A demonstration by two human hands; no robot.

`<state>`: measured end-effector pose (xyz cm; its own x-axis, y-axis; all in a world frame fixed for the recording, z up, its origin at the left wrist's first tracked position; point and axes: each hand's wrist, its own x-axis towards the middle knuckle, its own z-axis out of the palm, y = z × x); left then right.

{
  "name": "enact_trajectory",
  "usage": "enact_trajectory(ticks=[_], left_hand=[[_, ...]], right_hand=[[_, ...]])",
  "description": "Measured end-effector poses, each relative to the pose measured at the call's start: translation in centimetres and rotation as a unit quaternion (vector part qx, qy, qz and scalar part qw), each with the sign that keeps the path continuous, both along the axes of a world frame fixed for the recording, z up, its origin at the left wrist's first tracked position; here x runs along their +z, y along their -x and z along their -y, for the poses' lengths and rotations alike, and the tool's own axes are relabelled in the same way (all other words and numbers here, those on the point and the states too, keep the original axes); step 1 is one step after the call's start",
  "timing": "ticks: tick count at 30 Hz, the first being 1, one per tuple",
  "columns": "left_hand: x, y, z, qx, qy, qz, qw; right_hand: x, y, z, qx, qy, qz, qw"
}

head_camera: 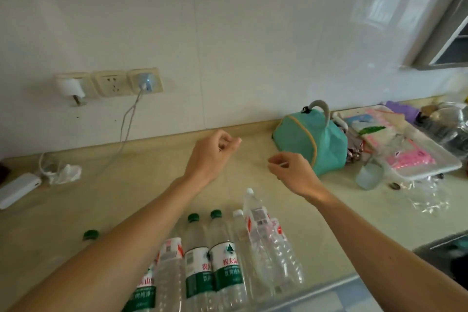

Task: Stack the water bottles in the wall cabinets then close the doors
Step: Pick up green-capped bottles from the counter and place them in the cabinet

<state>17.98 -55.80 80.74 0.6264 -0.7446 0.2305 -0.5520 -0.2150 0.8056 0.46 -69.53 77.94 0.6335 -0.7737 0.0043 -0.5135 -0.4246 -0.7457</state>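
Beige countertop point(141, 185): water bottles point(222, 256), teal bag point(304, 139), tray point(430, 159), power bank point(17, 190)

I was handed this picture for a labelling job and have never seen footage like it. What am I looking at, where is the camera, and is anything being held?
There is no machine here, only a person. The single picture comes from a wide-angle camera worn on the head, looking forward and down, so both forearms reach in from the bottom. The left hand and the right hand hover above a beige counter, fingers loosely curled; neither grips a bottle. Near the front edge stand the water bottles, some with green caps, some with white. Further back sit a teal bag, a tray of packets and a white power bank. Wall sockets are behind.
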Motion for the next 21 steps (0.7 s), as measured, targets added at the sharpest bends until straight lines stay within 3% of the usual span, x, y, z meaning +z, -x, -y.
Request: enact_trajectory(ticks=[6,12,15,21], left_hand=[[-8.3,2.3,1.7,0.019,-0.137,-0.096,0.986],[-12.3,3.7,3.8,-0.004,-0.236,-0.163,0.958],[-13.2,3.8,4.5,0.002,-0.250,-0.201,0.947],[-14.0,3.4,5.2,0.013,-0.194,-0.358,0.913]], right_hand=[[-7.5,1.3,1.2,-0.028,-0.125,-0.041,0.991],[-11.9,0.6,2.7,-0.011,-0.198,-0.090,0.976],[-13.4,-0.4,3.3,0.012,-0.250,-0.117,0.961],[-15.7,-2.0,4.0,0.037,-0.280,-0.156,0.947]])
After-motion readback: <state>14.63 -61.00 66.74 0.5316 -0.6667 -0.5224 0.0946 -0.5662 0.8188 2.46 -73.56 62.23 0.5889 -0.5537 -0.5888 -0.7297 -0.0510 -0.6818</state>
